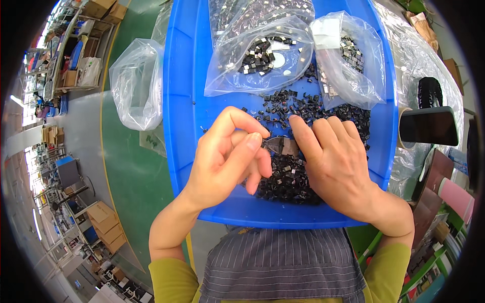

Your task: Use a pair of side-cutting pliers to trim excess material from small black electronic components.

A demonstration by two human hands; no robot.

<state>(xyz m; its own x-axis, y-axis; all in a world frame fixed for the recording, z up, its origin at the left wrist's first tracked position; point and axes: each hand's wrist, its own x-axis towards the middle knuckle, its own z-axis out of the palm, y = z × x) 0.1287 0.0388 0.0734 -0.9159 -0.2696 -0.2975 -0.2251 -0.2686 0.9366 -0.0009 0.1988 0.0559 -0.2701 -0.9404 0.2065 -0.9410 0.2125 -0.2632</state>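
A wide blue plastic tray [184,101] rested on the person's lap, holding a loose heap of small black and silvery square parts [290,177] near its front edge. The left hand [227,156] hovered just over the tray with its thumb and forefinger pinched together, apparently on 1 tiny part, though the part itself was too small to make out. The right hand [333,161] lay beside it, almost touching, curled around small grey cutting pliers [280,145] whose nose pointed at the left fingertips; the handles were hidden under the palm. The parts looked light, hard and slippery, likely best nipped at their edges with fingertips and easily dropped back into the heap. 2 crumpled clear plastic bags [257,55] of similar parts lay at the tray's far end, and 1 more clear bag [136,86] sat left of the tray. A dark phone [429,126] stood to the right. Whether the plier jaws were closed on anything could not be told.
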